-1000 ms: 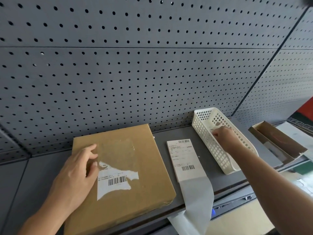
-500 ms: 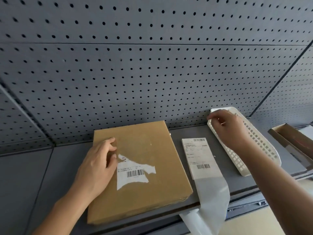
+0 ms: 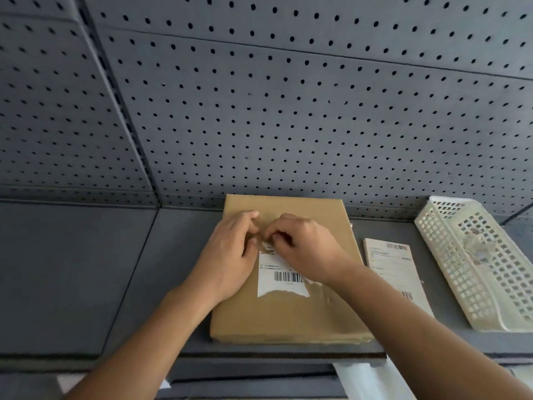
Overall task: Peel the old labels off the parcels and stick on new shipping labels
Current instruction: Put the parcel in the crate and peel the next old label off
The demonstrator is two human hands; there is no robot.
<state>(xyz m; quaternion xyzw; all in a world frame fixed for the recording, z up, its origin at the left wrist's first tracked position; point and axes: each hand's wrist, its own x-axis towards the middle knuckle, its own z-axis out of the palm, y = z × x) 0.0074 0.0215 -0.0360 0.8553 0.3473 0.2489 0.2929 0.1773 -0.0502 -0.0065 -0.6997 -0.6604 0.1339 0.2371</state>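
A flat brown cardboard parcel (image 3: 288, 319) lies on the grey shelf. A torn white old label (image 3: 281, 280) with a barcode sticks to its top. My right hand (image 3: 302, 246) has its fingers curled and pinches the label's torn upper edge. My left hand (image 3: 230, 252) rests on the parcel beside the label, with its fingers meeting the right hand's at that edge. A strip of new shipping labels (image 3: 392, 269) lies flat to the right of the parcel.
A white perforated plastic basket (image 3: 450, 272) stands at the right and holds crumpled label scraps (image 3: 476, 249). A grey pegboard wall (image 3: 259, 111) rises behind the shelf (image 3: 86, 269). White backing paper (image 3: 360, 379) hangs below the shelf's front edge.
My right hand has left the basket and come over to the parcel, now pinching the old label's torn top edge. My left hand stayed on the parcel. The view has swung to the left.
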